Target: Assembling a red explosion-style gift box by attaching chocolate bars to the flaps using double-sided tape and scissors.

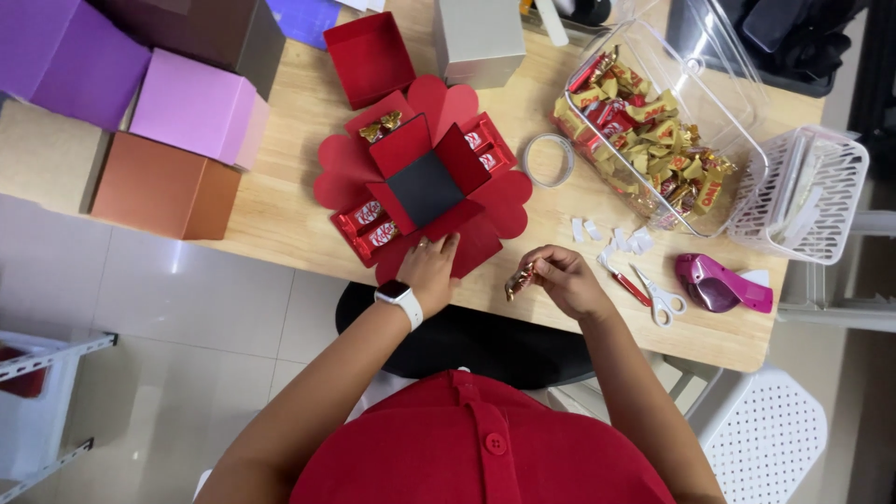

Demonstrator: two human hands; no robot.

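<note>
A red unfolded paper box (pixel 425 177) with heart-shaped flaps lies open on the wooden table (pixel 280 205), a black square at its centre. Red-wrapped chocolate bars (pixel 371 227) sit on its near-left flap, more on the right flap, and a gold-wrapped candy (pixel 380 126) on the far flap. My left hand (pixel 430 271), with a white watch at the wrist, presses flat on the near flap. My right hand (pixel 565 278) holds a small gold-wrapped candy (pixel 519 280) just right of the box.
A clear plastic tub (pixel 653 112) of wrapped candies stands at the right, beside a white basket (pixel 807 191). Scissors (pixel 658 297), a purple tape dispenser (pixel 719 285), a tape roll (pixel 548 160) and paper bits lie nearby. Coloured boxes (pixel 191 107) crowd the left; a red box lid (pixel 371 58) sits behind.
</note>
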